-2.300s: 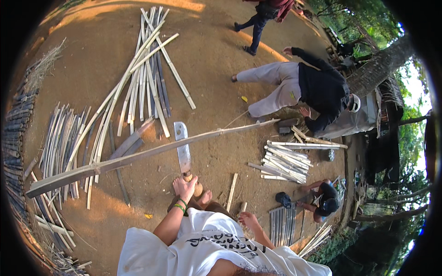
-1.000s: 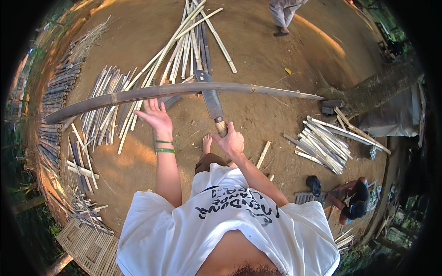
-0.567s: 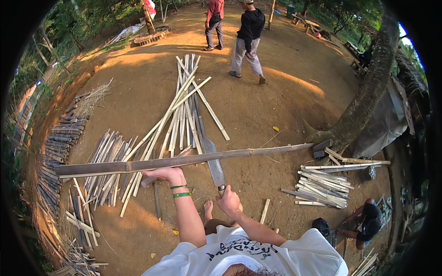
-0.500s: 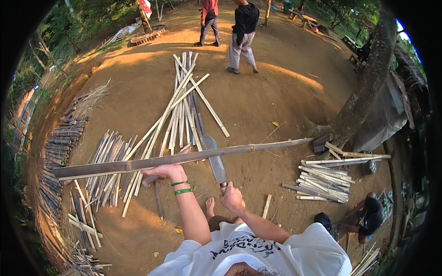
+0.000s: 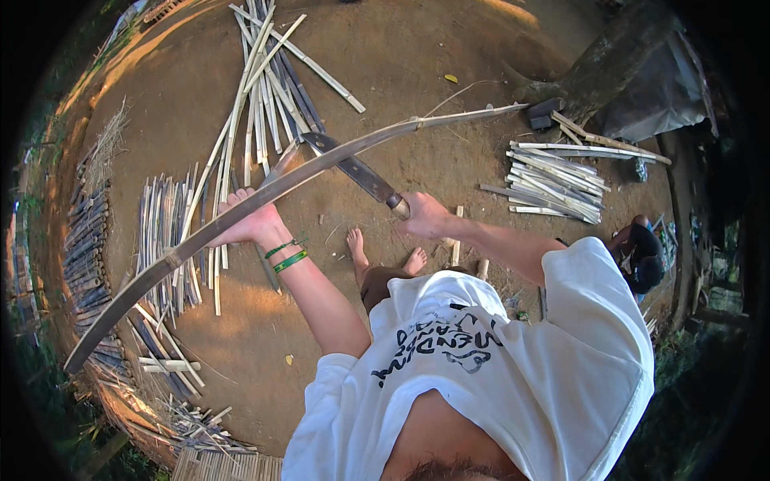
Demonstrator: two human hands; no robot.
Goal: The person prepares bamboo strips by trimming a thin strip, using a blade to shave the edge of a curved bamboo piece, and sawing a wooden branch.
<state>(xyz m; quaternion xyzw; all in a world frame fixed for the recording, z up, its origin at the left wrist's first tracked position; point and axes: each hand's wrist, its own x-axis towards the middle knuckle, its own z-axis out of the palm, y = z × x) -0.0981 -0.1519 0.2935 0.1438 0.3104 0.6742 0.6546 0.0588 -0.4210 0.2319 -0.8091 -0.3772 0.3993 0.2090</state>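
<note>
My left hand (image 5: 253,222) holds a long split bamboo strip (image 5: 305,173) from below, with the strip lying across the palm. The strip runs from the lower left to the tree at the upper right and looks bent. In my right hand (image 5: 425,216) is the handle of a machete (image 5: 366,176). Its dark, broad blade crosses the strip near the middle, with the tip showing on the far side. Whether the edge has entered the bamboo I cannot tell.
Long bamboo slats (image 5: 261,104) lie crossed on the ground ahead. Bundled slats (image 5: 164,240) and stacked dark poles (image 5: 87,252) are at left. At right lie a slat pile (image 5: 557,180), a tree trunk (image 5: 601,72) and a crouching person (image 5: 642,252).
My view has tipped down. The strip's left end has dropped toward me, and the machete has swung to point up and left. My right hand has risen in the picture with it.
</note>
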